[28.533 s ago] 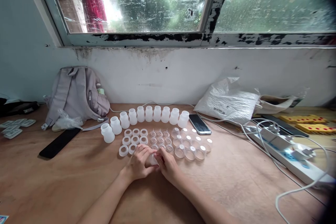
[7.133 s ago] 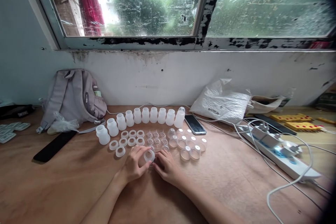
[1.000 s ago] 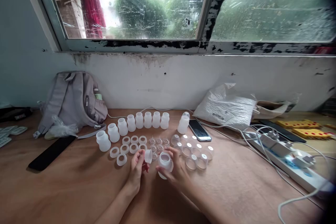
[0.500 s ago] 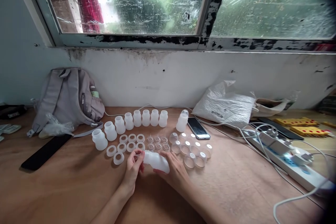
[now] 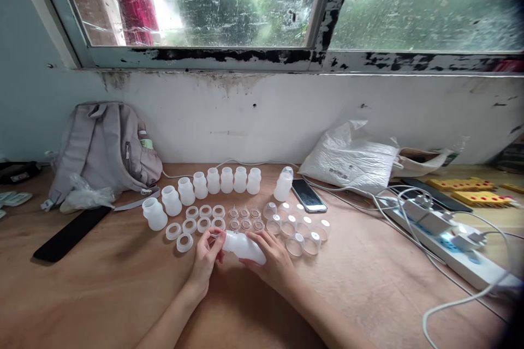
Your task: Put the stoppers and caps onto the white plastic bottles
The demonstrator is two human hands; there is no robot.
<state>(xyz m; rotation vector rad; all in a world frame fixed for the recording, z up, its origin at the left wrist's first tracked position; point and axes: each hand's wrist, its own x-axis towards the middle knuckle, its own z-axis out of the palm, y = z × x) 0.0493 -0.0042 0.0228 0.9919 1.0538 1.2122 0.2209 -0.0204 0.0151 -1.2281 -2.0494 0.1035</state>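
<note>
Head view: small white bottle (image 5: 245, 247) held sideways just above the wooden table (image 5: 368, 283), low centre. Right hand (image 5: 272, 262) wrapped round its body; left hand (image 5: 206, 257) pinching the neck end at 9 o'clock. Loose rings (image 5: 185, 242) at 10 o'clock, clear caps (image 5: 295, 244) at 2 o'clock, phone (image 5: 309, 195) beyond.
</note>
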